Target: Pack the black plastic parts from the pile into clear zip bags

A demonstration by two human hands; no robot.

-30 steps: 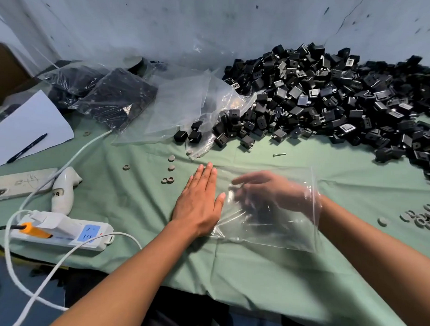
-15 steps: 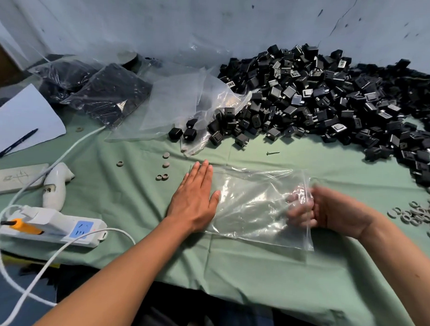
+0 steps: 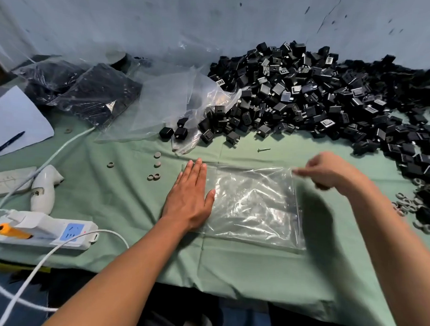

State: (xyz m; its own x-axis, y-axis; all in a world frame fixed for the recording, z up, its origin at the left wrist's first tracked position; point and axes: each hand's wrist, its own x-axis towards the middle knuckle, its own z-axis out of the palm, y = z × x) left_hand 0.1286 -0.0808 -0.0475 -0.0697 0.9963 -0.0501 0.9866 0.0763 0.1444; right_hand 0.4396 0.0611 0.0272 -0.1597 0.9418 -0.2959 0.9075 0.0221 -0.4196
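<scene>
Lying flat on the green cloth-covered table (image 3: 229,268), an empty clear zip bag (image 3: 251,205) sits near the table's front edge, with a bare strip of cloth between it and the big pile of small black plastic parts (image 3: 321,98) heaped against the pale back wall. That strip holds only a small metal screw (image 3: 263,149). The pile curves round to the right edge, just beyond the right hand. To the left of the bag, a few small grey rings (image 3: 156,169) dot the cloth, and further left lie a white power strip with a blue socket panel (image 3: 43,232), a white handheld tool (image 3: 44,187) and white cables. Loose crumpled clear bags (image 3: 172,102) and filled bags of black parts (image 3: 89,95) lie at the back left, beside a white sheet of paper (image 3: 15,117) with a dark pen (image 3: 6,143) on it. No writing can be read anywhere.

The left hand (image 3: 189,198) lies flat, palm down, fingers straight and together, pressing the bag's left edge onto the cloth. The right hand (image 3: 330,174), blurred, has its fingers curled and pinches the bag's far right corner, raised slightly off the cloth.
</scene>
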